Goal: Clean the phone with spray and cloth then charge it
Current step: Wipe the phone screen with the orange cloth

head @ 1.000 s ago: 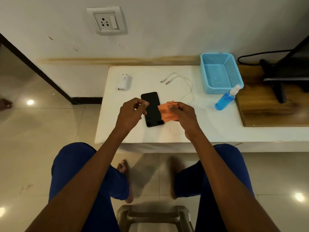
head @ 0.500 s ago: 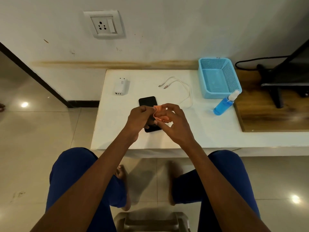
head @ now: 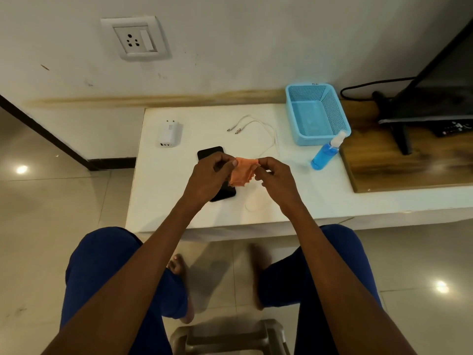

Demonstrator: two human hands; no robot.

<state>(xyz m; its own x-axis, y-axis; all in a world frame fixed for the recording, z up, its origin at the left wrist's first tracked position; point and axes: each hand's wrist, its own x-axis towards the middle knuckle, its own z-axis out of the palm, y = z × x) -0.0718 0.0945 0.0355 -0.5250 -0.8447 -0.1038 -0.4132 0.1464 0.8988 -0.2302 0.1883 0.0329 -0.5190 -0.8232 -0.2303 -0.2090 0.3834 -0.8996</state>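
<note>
Now both hands, left hand (head: 212, 172) and right hand (head: 275, 175), pinch the orange cloth (head: 242, 172) stretched between them, phone (head: 217, 175) flat just beneath; best spread it flat before wiping.

Both hands raised together, each pinching a top corner of the cloth (head: 242, 171).
The left hand (head: 208, 179) and right hand (head: 275, 179) are held level and near each other, forearms extended forward from the lap, thumbs and forefingers closed, remaining fingers curled.
</note>
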